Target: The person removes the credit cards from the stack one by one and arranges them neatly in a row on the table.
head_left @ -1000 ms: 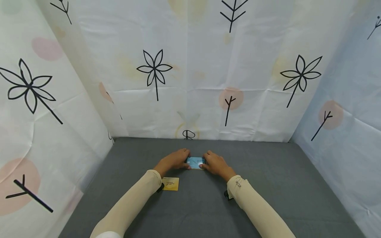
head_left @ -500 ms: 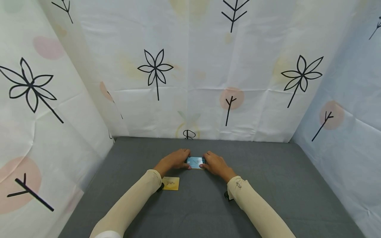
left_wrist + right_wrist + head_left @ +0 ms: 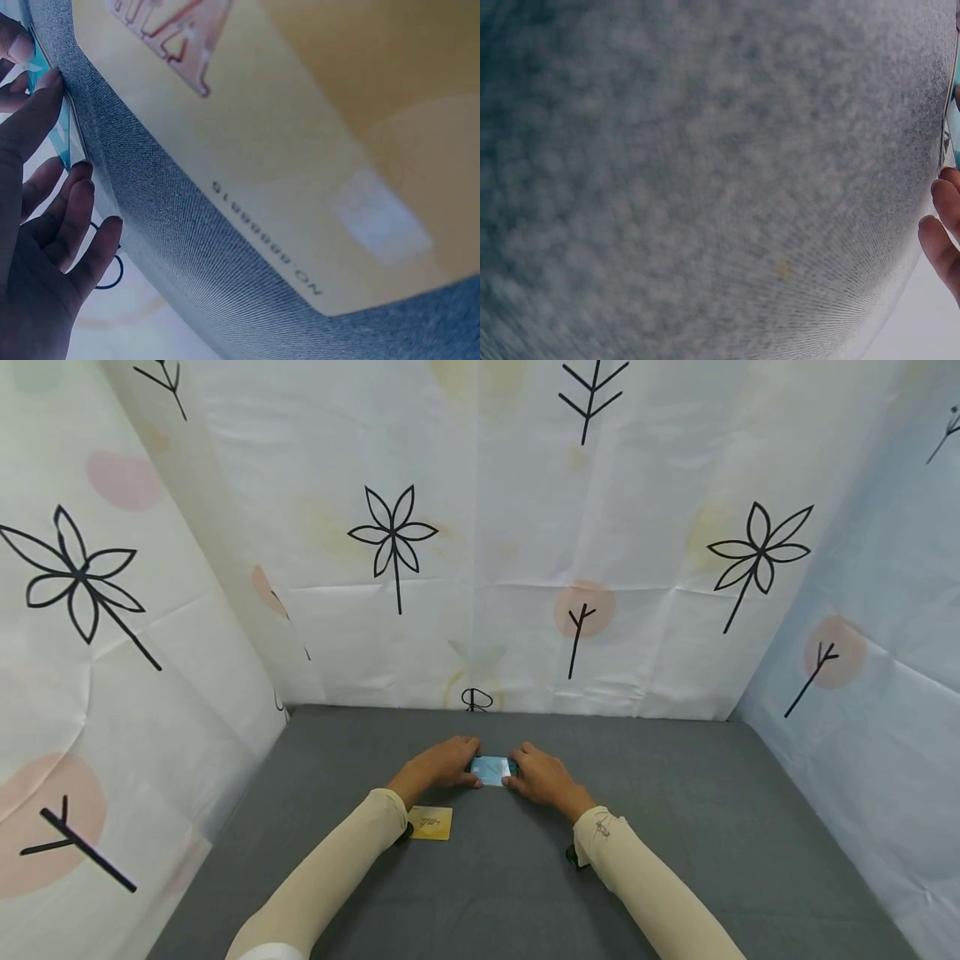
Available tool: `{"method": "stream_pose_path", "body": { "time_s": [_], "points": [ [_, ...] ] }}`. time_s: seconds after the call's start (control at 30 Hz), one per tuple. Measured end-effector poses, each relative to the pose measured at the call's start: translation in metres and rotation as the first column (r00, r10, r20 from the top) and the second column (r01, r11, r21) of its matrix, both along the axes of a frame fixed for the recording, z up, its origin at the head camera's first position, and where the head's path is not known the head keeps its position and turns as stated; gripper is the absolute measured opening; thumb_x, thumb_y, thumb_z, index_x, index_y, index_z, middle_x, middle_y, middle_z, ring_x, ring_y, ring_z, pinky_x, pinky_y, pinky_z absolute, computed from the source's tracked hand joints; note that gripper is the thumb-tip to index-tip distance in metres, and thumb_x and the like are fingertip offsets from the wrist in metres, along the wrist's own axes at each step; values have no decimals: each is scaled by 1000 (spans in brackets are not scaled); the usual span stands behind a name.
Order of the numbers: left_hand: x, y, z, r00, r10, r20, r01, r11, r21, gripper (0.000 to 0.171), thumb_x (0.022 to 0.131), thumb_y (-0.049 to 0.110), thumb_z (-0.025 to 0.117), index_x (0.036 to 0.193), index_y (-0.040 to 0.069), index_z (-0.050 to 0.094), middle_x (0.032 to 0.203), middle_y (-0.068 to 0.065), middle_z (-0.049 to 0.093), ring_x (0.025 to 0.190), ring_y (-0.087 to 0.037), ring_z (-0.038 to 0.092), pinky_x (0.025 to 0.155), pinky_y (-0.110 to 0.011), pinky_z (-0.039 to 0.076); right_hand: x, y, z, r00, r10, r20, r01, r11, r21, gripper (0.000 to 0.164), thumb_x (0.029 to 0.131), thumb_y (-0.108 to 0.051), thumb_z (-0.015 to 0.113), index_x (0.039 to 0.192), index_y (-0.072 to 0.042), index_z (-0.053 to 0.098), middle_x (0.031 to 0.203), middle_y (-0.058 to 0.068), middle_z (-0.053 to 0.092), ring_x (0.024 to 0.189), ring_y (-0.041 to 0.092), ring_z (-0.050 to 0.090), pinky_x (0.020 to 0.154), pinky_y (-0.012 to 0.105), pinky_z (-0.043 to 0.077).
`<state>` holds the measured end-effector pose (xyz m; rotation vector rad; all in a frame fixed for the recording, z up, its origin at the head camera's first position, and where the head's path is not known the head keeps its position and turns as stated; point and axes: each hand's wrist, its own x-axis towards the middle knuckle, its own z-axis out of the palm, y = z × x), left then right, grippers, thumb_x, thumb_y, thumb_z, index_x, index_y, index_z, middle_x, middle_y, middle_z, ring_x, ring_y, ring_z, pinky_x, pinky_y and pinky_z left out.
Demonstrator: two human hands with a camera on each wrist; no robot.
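There are two hands (image 3: 438,766) (image 3: 545,776), one blue card (image 3: 491,770), one yellow card (image 3: 431,823), two long sleeves (image 3: 330,864) (image 3: 651,881) and one grey tabletop (image 3: 720,810).

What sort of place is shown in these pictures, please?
Probably a small screened-off tabletop workspace: creased sheets with plant drawings surround the back and both sides, and a grey surface bears a yellow card. Nothing shows the wider room.
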<state>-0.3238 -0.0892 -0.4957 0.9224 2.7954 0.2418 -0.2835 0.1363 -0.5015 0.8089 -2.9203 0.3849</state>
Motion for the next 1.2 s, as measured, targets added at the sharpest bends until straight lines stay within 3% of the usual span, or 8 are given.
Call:
{"method": "stream_pose_path", "body": {
  "time_s": [0.37, 0.63, 1.2],
  "points": [
    [4, -3, 3, 1000, -10, 13, 10, 1000, -9, 51, 91, 47, 72, 123, 12, 52, 116, -6, 58, 106, -21, 55, 88, -41, 47, 5, -1, -1, 1000, -13, 16, 13, 1000, -2, 49, 93, -39, 73, 126, -5, 65, 116, 10, 62, 96, 21, 63, 77, 42, 54],
    [3, -3, 4, 999, 3, 34, -1, 999, -42, 52, 92, 46, 72, 127, 14, 51, 125, -6, 57, 118, -23, 53, 96, -42, 47, 4, -2, 1, 999, -33, 22, 33, 999, -4, 51, 90, -40, 75, 126, -5, 65, 115, 10, 62, 93, 19, 63, 77, 42, 54],
    [6, -3, 7, 1000, 9, 30, -7, 998, -62, 50, 93, 44, 71, 128, 14, 52, 127, -6, 57, 121, -24, 54, 98, -42, 47, 4, -2, 4, 999, -25, 19, 25, 999, 20, 58, 88, -42, 77, 129, -4, 63, 119, 11, 60, 92, 18, 61, 80, 41, 54]
  ]
}}
